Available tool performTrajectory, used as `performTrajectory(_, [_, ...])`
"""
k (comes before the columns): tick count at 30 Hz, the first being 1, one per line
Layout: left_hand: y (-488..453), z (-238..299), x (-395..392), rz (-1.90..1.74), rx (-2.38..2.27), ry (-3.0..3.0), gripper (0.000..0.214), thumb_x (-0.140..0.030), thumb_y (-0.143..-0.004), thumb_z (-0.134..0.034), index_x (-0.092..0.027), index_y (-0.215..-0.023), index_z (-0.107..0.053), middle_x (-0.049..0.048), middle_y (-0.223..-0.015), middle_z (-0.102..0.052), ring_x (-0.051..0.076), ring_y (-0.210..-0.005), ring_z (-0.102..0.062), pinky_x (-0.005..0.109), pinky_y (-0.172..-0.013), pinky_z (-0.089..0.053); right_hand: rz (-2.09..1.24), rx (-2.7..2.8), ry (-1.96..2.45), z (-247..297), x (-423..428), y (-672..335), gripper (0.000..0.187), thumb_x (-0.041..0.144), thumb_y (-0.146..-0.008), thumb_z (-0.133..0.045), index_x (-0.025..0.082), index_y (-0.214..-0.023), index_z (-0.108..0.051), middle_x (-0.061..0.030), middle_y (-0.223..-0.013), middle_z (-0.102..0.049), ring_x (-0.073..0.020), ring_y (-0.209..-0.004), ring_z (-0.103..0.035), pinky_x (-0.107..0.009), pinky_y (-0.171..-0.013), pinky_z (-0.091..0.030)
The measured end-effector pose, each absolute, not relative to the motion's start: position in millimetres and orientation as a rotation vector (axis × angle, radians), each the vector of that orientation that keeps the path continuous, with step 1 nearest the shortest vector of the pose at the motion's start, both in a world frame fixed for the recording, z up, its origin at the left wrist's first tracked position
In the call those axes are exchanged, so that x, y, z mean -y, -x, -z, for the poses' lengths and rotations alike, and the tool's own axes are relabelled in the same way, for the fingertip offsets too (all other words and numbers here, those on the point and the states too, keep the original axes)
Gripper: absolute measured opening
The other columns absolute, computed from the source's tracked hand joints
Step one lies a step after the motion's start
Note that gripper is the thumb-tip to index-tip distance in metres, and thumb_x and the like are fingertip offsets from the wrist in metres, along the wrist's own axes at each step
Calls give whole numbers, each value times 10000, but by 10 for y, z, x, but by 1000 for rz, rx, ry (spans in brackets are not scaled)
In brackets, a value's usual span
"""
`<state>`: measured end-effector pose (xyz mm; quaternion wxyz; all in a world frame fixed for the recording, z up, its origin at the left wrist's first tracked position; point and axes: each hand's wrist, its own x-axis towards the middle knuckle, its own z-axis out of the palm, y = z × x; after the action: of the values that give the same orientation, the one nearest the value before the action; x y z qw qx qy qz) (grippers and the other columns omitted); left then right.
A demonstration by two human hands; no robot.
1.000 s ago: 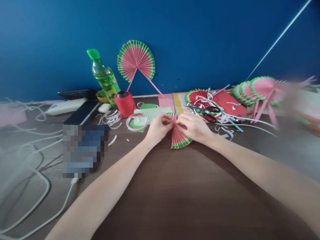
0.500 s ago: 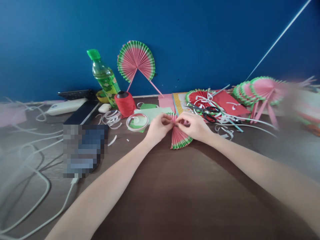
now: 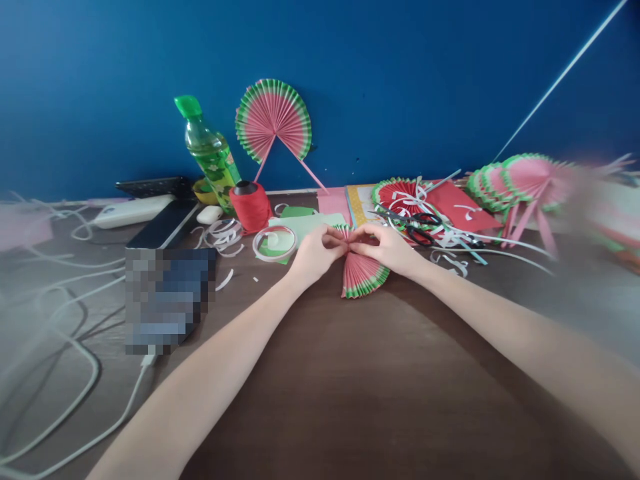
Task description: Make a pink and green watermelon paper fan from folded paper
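— Bright or dim around the grip [image 3: 349,245]?
— Moderate, soft; paler on the blue wall [image 3: 360,53] far to its left, deeper blue to its right.
— Any shadow?
— Soft, on the table [image 3: 325,393] below the right forearm [image 3: 490,317]; greyish sheen far left of the grip.
— And focus?
— Fair at the pleated fan [image 3: 364,279] inside it, smeared at both far sides; coarse pixel blocks over a device [image 3: 173,300] leftward.

Fingers [image 3: 368,232] partly hide the pleated fan [image 3: 365,275]; pixelation masks a dark device [image 3: 173,300].
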<state>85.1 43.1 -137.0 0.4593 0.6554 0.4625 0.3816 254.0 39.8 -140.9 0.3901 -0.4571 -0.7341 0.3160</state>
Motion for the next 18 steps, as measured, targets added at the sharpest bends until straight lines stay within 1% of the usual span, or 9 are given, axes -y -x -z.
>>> performTrajectory(3, [-853,1348,-424,-933,-1160,-1629,151,-139,-697,-646,-161,-769,-515,20,-728,-663,158,-746,-644,293,-726,-468,-845,1839,1165,1416,-402,-2539,147,324,-726,-623,180,-751,-604,-35,-776,-667,-167,-735,-608,-337,-715,-472])
performTrajectory(8, [-851,1337,-422,-938,-1150,-1623,151,-105,-689,-639,-158,-772,-524,11,-727,-663,143,-726,-639,284,-726,-466,-813,1837,1192,1432,-402,-2528,122,296,-705,-642,183,-732,-604,-30,-777,-662,-171,-755,-601,-350,-752,-460])
performTrajectory(18, [-836,1367,-448,-925,-1125,-1612,143,-110,-694,-640,-151,-794,-547,24,-735,-672,151,-747,-642,300,-741,-467,-783,1848,1172,1456,-420,-2531,184,356,-704,-658,182,-737,-607,-31,-775,-666,-173,-745,-600,-361,-749,-462])
